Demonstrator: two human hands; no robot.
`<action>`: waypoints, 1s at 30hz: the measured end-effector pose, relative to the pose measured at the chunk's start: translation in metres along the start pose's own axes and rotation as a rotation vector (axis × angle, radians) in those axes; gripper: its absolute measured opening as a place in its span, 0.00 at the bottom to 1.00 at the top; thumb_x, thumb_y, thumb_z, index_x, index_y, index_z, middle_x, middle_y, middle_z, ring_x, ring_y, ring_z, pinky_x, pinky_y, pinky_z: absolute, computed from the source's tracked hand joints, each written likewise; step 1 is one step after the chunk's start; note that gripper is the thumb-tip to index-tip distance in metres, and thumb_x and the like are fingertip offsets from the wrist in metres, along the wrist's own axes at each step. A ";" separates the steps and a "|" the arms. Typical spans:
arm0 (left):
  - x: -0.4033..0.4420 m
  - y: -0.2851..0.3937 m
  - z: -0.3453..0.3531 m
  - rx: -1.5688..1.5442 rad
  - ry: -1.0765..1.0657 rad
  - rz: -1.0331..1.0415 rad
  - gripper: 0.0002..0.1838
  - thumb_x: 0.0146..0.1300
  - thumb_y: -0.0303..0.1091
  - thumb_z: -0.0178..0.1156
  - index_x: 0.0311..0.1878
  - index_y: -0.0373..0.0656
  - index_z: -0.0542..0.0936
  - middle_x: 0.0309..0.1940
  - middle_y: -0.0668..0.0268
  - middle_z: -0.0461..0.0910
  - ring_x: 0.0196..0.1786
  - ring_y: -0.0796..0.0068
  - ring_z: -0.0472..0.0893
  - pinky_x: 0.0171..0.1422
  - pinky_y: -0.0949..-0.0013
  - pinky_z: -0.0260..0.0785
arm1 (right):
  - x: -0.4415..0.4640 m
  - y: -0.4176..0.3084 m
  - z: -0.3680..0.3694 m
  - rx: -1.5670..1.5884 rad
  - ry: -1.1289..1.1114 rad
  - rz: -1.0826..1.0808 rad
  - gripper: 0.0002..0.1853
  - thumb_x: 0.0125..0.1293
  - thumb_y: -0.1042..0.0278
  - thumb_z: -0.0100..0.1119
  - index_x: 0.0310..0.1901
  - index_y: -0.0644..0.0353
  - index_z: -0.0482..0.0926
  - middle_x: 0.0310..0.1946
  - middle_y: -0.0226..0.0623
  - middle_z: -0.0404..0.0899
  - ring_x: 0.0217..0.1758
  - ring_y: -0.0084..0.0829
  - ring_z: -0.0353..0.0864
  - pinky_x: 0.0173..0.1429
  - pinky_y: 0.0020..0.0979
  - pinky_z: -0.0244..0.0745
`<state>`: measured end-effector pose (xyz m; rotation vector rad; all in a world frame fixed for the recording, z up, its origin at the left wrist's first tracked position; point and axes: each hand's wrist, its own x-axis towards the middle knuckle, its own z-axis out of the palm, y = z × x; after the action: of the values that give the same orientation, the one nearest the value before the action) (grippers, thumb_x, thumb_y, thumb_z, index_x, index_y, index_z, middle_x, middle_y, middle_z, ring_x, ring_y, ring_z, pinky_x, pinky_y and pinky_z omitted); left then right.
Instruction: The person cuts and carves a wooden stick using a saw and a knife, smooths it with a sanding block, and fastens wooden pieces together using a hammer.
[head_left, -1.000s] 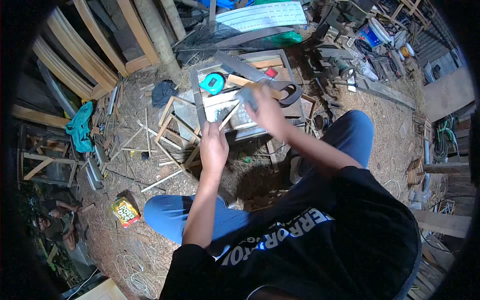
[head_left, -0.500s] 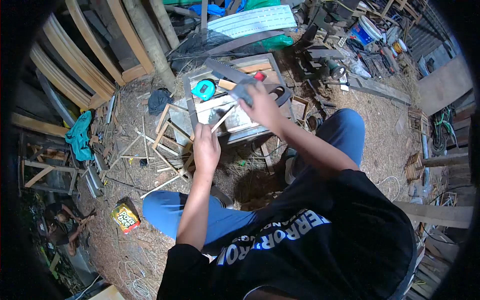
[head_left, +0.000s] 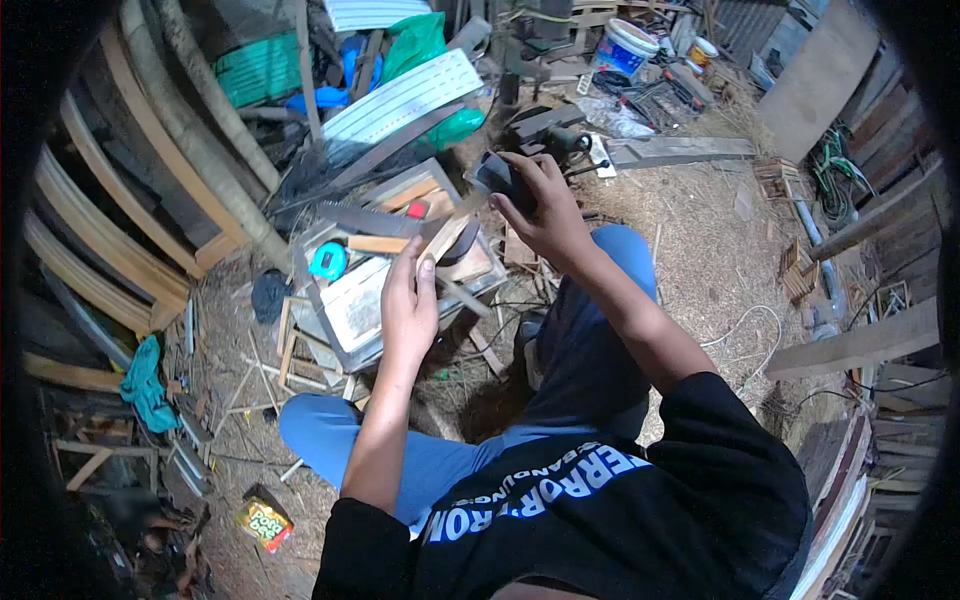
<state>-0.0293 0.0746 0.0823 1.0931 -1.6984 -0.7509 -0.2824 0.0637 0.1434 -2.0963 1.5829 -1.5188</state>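
1. The left hand (head_left: 408,300) pinches a thin wooden strip (head_left: 445,238) between thumb and fingers, holding it slanted above the surface (head_left: 318,305). With so little wood gripped, the strip could twist or slip if pushed sideways at its free end.

2. The right hand (head_left: 545,215) is wrapped around a dark grey block (head_left: 492,175) (perhaps an abrasive one, though its face is too blurred to tell), near the strip's far end; whether they touch is unclear. A hard stroke along the wood could skid off and carry the knuckles into the strip's end or drive a splinter into the fingers.

3. The handsaw (head_left: 365,218) lies across the surface below both hands, its dark handle partly hidden behind the strip. A slip downward could bring skin against its blade.

4. The turquoise tape measure (head_left: 328,261) sits near the surface's left edge, so a stray elbow or wrist could knock it off.

5. The strip appears unsupported along its length, from what shows. Heavy pressure at the far end could therefore bend or snap it.
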 end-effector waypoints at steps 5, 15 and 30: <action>0.034 0.028 0.009 -0.275 -0.235 -0.400 0.19 0.82 0.37 0.62 0.65 0.31 0.81 0.48 0.60 0.88 0.45 0.73 0.88 0.49 0.71 0.77 | 0.018 0.028 -0.012 -0.012 0.004 0.038 0.30 0.71 0.64 0.74 0.72 0.55 0.76 0.50 0.48 0.74 0.51 0.47 0.79 0.57 0.41 0.78; 0.080 0.034 -0.025 -0.703 -0.441 -0.509 0.15 0.84 0.41 0.57 0.64 0.43 0.74 0.30 0.70 0.77 0.21 0.85 0.72 0.21 0.80 0.60 | 0.083 0.039 0.013 0.064 -0.098 -0.178 0.29 0.71 0.66 0.71 0.71 0.59 0.74 0.58 0.52 0.76 0.60 0.57 0.81 0.62 0.47 0.78; 0.079 -0.001 -0.007 -0.377 -0.127 -0.330 0.23 0.89 0.45 0.47 0.65 0.33 0.79 0.30 0.73 0.74 0.27 0.85 0.66 0.30 0.75 0.57 | 0.074 0.052 0.068 0.059 -0.117 -0.191 0.28 0.72 0.56 0.70 0.68 0.61 0.78 0.49 0.50 0.75 0.51 0.55 0.80 0.55 0.45 0.78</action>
<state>-0.0346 0.0021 0.1145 1.0831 -1.4127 -1.3161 -0.2700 -0.0470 0.1256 -2.3123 1.3164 -1.4466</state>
